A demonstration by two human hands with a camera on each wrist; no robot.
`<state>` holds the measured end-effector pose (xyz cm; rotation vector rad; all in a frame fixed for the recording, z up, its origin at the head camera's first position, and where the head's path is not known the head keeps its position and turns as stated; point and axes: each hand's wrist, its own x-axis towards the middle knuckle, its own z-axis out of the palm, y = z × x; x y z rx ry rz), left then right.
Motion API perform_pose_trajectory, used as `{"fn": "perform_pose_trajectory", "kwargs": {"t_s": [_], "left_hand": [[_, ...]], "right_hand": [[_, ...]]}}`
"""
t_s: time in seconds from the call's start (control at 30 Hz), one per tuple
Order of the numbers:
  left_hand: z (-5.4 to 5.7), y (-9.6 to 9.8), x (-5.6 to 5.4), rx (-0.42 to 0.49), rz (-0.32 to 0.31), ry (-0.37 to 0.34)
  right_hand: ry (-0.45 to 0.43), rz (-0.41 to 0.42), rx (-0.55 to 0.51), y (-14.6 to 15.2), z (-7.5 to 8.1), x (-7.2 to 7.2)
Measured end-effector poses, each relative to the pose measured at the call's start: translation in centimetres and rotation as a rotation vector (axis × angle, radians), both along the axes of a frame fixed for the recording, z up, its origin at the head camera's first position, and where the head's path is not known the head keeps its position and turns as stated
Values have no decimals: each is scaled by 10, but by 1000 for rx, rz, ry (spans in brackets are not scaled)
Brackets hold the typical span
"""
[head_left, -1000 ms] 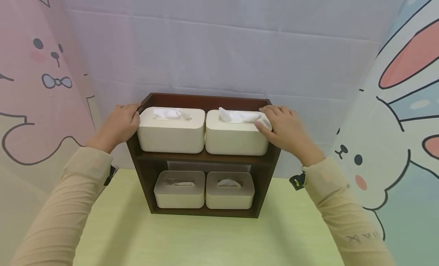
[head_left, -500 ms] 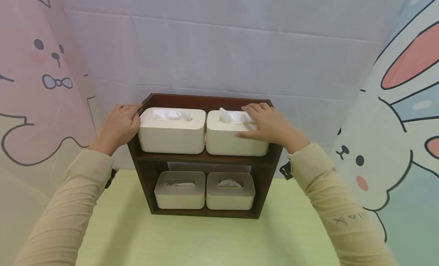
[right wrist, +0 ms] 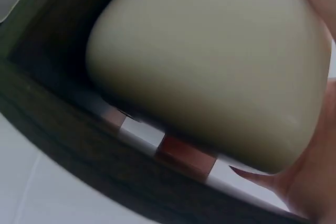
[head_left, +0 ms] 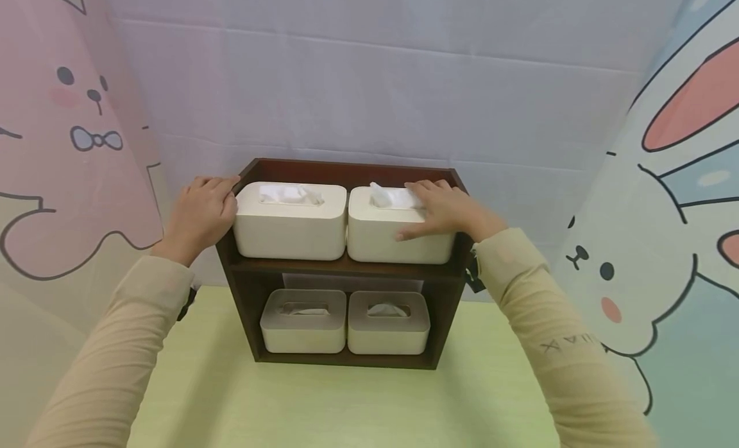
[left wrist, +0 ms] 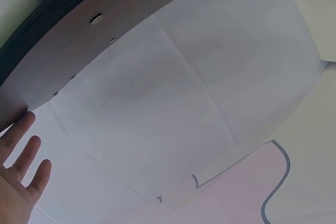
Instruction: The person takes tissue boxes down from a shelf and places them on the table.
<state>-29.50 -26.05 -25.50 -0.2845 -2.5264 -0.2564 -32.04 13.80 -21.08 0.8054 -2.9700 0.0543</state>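
A dark brown two-tier shelf (head_left: pixel 346 268) holds two tissue boxes on each tier. My left hand (head_left: pixel 203 212) rests at the shelf's upper left side; in the left wrist view its fingers (left wrist: pixel 23 156) are extended, one tip at the panel edge. At the upper right, my right hand (head_left: pixel 441 209) grips the white tissue box (head_left: pixel 381 239) from above, thumb across the front and fingers over the top. The right wrist view shows this box (right wrist: pixel 205 66) between thumb and fingers. Beside it stands another white tissue box (head_left: pixel 288 233), with tissue showing on top.
Below, a left tissue box (head_left: pixel 303 337) and a right tissue box (head_left: pixel 388 340) stand side by side. The shelf stands on a pale green table (head_left: pixel 346 409), close to a white cloth backdrop (head_left: pixel 369 95). Cartoon-printed panels flank it on both sides.
My right hand has moved left from the shelf's right corner onto the upper right tissue box, then settled lower around it. The left hand stays in place.
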Motion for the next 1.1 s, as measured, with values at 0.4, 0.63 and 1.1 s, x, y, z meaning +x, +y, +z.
{"fn": "perform_pose_trajectory", "kwargs": {"t_s": [0.4,0.63,1.1], "left_hand": [[-3,1,1,8,8,24],[-5,1,-1,12,5,24],[-7,-2,-5,22,-4,13]], "right_hand": [[-186,-32,-14,2,3,-9],[-165,-17,-3,2,3,-10],[-84,5,2,2,0,-10]]}}
